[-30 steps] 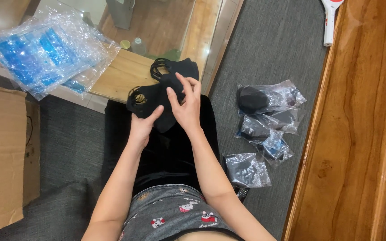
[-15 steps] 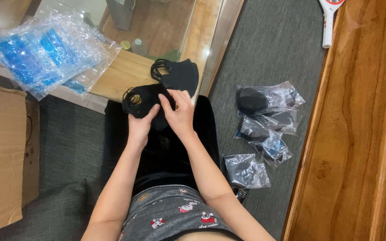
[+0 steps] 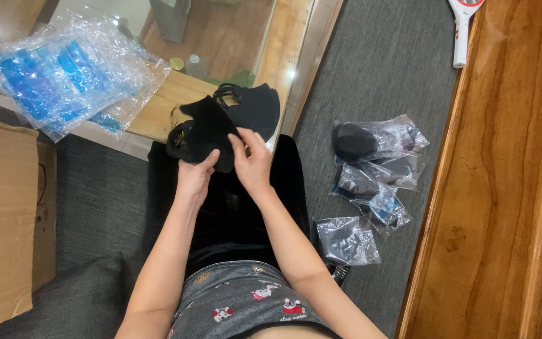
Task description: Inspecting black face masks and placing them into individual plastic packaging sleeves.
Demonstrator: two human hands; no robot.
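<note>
Your left hand (image 3: 194, 177) and right hand (image 3: 253, 164) both pinch one black mask (image 3: 203, 133) above your lap, fingers closed on its lower edge. More black masks (image 3: 252, 107) lie loose on the bench (image 3: 158, 113) just behind it. Several masks already sit in clear bags (image 3: 371, 169) on the grey floor (image 3: 377, 75) to your right. A pile of empty bags (image 3: 70, 75) waits on the bench at your left, so I judge the packing is partly done.

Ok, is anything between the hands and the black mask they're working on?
No. Both the left hand and right hand already grip the black mask directly; nothing visible lies between. A second mask sits just behind it on the table edge.
</note>
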